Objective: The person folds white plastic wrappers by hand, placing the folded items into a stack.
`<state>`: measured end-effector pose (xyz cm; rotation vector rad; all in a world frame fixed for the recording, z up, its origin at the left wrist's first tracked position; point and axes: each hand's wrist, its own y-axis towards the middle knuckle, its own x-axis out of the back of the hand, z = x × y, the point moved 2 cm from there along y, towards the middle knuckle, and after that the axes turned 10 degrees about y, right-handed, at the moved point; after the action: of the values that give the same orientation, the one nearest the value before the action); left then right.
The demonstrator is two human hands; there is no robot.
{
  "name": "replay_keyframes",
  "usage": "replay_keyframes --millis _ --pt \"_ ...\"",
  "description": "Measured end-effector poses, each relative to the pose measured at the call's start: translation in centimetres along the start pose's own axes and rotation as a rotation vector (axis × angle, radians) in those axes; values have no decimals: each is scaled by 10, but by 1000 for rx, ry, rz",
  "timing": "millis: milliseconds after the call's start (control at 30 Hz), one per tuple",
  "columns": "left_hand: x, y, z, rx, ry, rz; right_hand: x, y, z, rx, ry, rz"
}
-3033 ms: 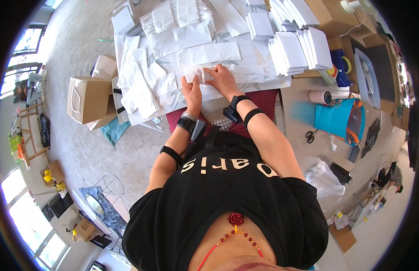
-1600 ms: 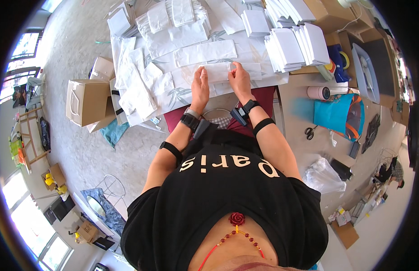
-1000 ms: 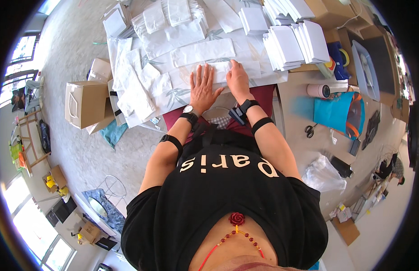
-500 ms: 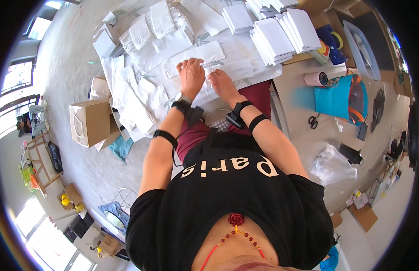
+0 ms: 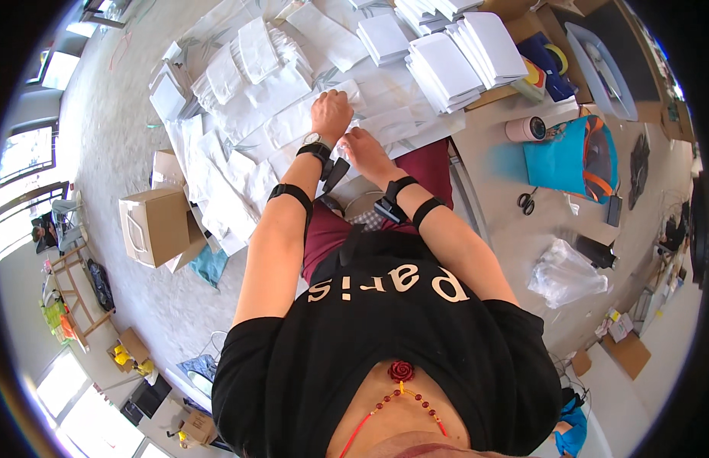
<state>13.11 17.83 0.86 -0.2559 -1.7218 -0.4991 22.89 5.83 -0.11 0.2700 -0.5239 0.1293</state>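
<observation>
My left hand [image 5: 331,113], fingers curled under, rests on a flat white plastic bag [image 5: 291,124] at the table's near side; whatever lies beneath the fingers is hidden. Just below and right of it, my right hand [image 5: 365,155] has its fingertips pinched together at a white plastic edge close to my lap. Another flat white bag [image 5: 391,124] extends to the right of the hands. Beyond them lies a fanned pile of white bags [image 5: 292,70], and more loose bags [image 5: 217,175] are spread at the left, over the table's edge.
Stacks of white folded sheets [image 5: 444,69] stand at the far right of the table [image 5: 335,79]; another stack [image 5: 169,91] is at its left. A cardboard box [image 5: 152,227] sits on the floor at left. On the right are a turquoise bag [image 5: 557,164], scissors [image 5: 526,201] and a pink cylinder [image 5: 524,129].
My left hand has moved slightly right and away from me, its fingers curling in. My right hand has drawn back toward my lap, fingers closing. The whole view has shifted a little.
</observation>
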Motion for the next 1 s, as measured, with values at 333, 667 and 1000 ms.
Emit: replay_keyframes --millis 333,667,1000 --pt "-2 -1 13 196 -305 19 1 1 0 -9 -13 34" --pt "-3 -20 67 594 -973 5 5 2 6 -35 32 39" --pt "139 -81 115 583 -1465 -619 8 0 2 -25 38 16"
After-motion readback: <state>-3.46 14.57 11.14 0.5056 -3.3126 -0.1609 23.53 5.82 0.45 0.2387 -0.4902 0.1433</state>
